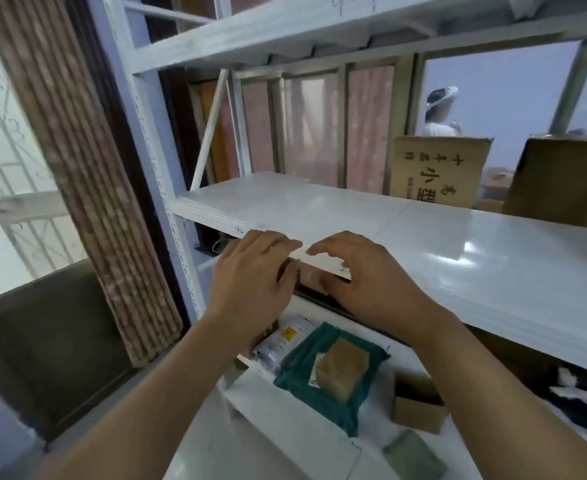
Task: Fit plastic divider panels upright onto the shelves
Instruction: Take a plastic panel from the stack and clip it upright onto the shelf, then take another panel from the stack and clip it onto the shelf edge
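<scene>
Both arms reach up and forward to the front edge of the middle shelf. The left hand has its palm down, fingers bent over the lip of a stack of white panels lying flat on the shelf's left end. The right hand mirrors it, fingers curled, thumb tucked under the edge. Can't tell if either really grips; it's blurry. A green parcel sits on the lower shelf, boxes at the back.
</scene>
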The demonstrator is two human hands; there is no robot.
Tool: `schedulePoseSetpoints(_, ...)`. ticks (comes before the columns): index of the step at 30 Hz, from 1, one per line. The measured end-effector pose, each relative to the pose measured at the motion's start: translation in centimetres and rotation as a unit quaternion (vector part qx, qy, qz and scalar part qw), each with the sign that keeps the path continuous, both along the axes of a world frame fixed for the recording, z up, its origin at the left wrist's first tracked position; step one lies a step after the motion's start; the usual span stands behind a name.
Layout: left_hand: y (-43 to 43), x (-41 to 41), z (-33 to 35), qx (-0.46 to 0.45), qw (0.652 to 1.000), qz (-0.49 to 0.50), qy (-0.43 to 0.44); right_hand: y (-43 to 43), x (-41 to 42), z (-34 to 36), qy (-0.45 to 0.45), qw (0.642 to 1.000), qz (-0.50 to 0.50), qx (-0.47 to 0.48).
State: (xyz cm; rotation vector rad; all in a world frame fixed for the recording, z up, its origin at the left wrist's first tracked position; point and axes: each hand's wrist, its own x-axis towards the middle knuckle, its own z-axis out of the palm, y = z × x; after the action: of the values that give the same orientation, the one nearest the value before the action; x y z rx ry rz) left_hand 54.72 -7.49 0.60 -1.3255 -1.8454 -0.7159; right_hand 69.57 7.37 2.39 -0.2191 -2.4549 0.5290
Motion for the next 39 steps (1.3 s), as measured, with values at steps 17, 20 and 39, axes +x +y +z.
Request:
schedulePoseSetpoints(17,-5.3,-21.3,-1.1,-0.016,0.996,0.041,-0.072,-4.2,-24.0,-2.6,-0.026,1.0,0.001,0.009)
schedulePoseSetpoints(20,-4.4,-24.7,-1.5,-0.022,0.996,0.042,-0.079,-3.7,-28.0,-2.6,-0.029,0.999,0.01,0.01)
schedulePoseSetpoints(39,2.1,-45.9,-2.0,-0.092,0.988,0.07,-0.1,2.5,-49.3,-2.4,-0.08,0.993,-0.088,-0.001)
